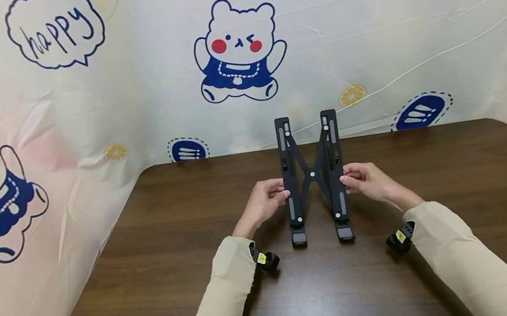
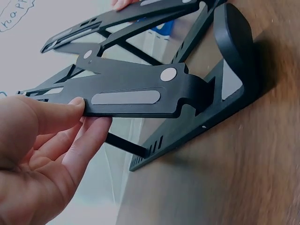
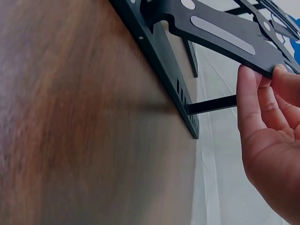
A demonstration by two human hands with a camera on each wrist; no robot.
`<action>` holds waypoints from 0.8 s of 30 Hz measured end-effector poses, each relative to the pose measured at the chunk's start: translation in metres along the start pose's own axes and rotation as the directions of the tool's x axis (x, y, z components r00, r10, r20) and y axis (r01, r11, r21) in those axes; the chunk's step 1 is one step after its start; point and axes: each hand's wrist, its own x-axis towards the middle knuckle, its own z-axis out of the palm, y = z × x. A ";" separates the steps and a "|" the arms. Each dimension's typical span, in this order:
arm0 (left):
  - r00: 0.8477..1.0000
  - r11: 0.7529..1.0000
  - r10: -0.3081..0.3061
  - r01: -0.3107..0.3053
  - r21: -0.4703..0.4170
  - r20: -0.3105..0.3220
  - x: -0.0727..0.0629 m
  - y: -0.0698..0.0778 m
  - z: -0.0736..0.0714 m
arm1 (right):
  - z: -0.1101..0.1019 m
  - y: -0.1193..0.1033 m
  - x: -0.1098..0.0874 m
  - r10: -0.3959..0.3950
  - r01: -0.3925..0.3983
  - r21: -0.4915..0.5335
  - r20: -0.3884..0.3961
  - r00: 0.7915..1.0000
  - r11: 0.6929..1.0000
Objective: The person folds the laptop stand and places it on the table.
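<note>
A black folding laptop stand (image 1: 312, 174) stands on the wooden table, its two long arms joined by an X-shaped brace. Grey pads line the arms, and small lips stick up at the near ends. My left hand (image 1: 267, 199) pinches the outer edge of the left arm between thumb and fingers. On the other side, my right hand (image 1: 369, 181) pinches the right arm's outer edge in the same way. Both wrist views show the stand's upper arms raised off its base rails, with a support strut (image 3: 213, 104) between them in the right wrist view.
The brown wooden table (image 1: 163, 280) extends around the stand. Behind it and to the left hangs a pale cloth (image 1: 164, 84) printed with cartoon bears. Each wrist carries a small black camera, one by the left sleeve (image 1: 232, 281) and one by the right sleeve (image 1: 459, 247).
</note>
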 end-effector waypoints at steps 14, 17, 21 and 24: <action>0.999 1.000 0.011 -0.011 0.003 0.042 0.001 0.005 0.010 | 0.014 -0.003 0.005 -0.040 0.039 0.016 0.021 0.999 0.999; 0.999 1.000 0.003 -0.003 0.011 0.044 0.003 0.005 0.013 | 0.018 -0.003 0.007 -0.053 0.053 0.015 0.025 0.998 0.998; 0.999 1.000 -0.018 0.017 0.024 0.046 0.003 0.005 0.017 | 0.022 -0.003 0.009 -0.062 0.062 0.018 0.029 0.998 0.998; 0.999 0.999 -0.015 0.014 0.029 0.039 0.003 0.006 0.019 | 0.025 -0.003 0.010 -0.065 0.064 0.020 0.021 0.998 0.998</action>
